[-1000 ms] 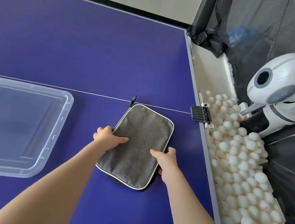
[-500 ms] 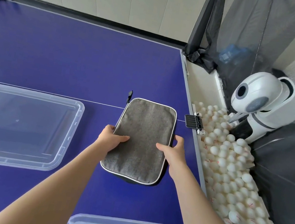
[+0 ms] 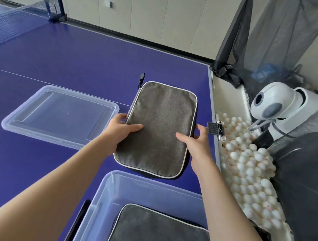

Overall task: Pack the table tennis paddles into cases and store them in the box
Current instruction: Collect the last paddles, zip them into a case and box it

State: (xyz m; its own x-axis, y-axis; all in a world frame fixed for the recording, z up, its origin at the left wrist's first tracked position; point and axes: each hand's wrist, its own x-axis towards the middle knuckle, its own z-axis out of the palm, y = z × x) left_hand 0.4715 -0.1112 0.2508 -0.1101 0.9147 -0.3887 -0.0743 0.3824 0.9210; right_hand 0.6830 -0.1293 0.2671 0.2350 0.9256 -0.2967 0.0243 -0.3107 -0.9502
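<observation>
Left hand (image 3: 119, 132) and right hand (image 3: 198, 145) are still gripping the case (image 3: 159, 124), box (image 3: 142, 191) now appearing at six o'clock; red marks on the balls (image 3: 251, 167) are perhaps print, unreadable.

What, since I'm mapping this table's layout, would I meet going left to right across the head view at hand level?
In order: clear lid → left hand → grey case → right hand → black clip → white balls → white ball machine.
</observation>
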